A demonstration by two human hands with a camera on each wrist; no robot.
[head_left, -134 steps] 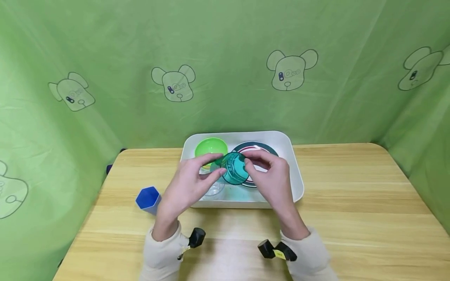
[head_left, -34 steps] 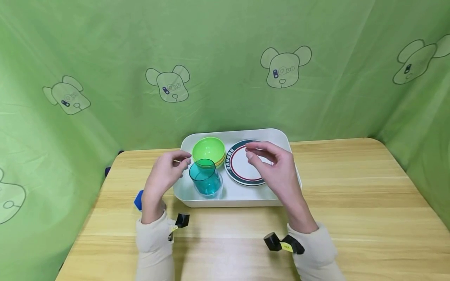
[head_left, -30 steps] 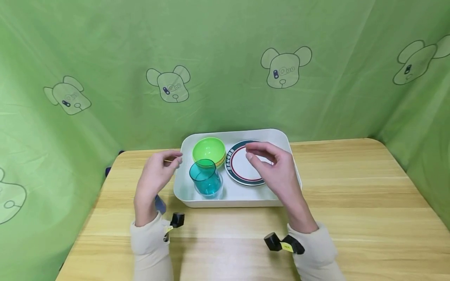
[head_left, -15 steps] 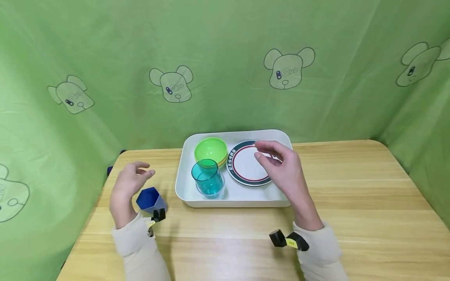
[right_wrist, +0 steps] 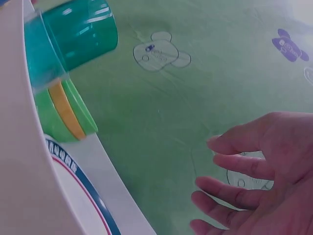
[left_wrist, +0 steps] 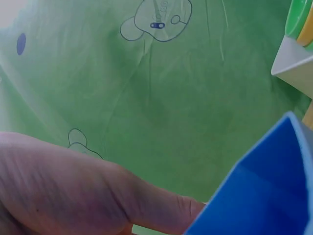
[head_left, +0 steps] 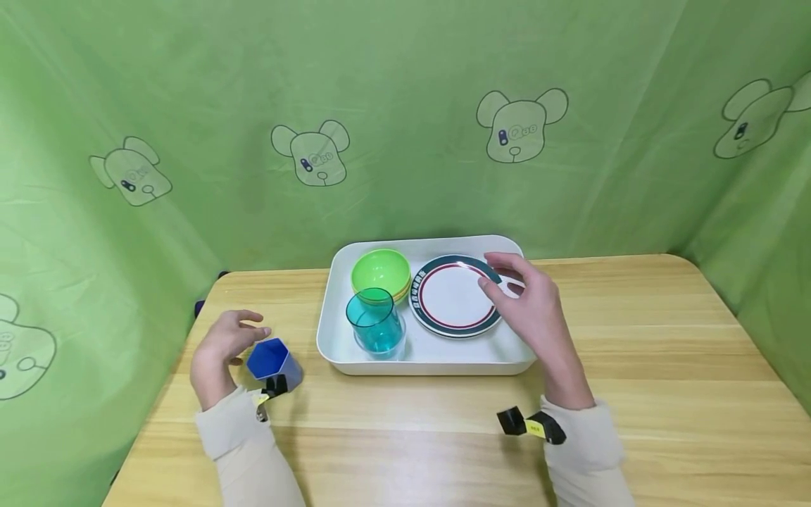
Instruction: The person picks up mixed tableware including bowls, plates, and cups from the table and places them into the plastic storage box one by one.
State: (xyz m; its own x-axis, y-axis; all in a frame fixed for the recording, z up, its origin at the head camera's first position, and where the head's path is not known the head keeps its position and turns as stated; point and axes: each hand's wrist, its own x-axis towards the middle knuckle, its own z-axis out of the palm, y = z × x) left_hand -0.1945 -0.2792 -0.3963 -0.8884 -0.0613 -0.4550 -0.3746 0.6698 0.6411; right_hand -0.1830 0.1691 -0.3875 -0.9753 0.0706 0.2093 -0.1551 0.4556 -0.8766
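My left hand [head_left: 223,345] is at the near side of a blue six-sided cup [head_left: 274,360], which stands on the table left of the tray. Its fingers are loosely bent beside the rim; in the left wrist view the thumb [left_wrist: 161,208] reaches the edge of the blue cup [left_wrist: 259,191]. My right hand [head_left: 531,299] hovers over the right end of the white tray [head_left: 437,369], relaxed and holding nothing, fingers apart in the right wrist view. A clear teal cup [head_left: 375,325] sits in a colourless clear cup in the tray's front left.
Behind the teal cup, a green bowl [head_left: 380,270] tops a stack with yellow-orange under it. A white plate [head_left: 453,296] with a dark green rim and red ring lies in the tray's right half. A green curtain [head_left: 405,127] hangs behind the wooden table [head_left: 659,352].
Earlier both hands held the teal cup over the tray; now it stands in the clear cup. My left hand has moved left and down to the blue cup, my right hand slightly right.
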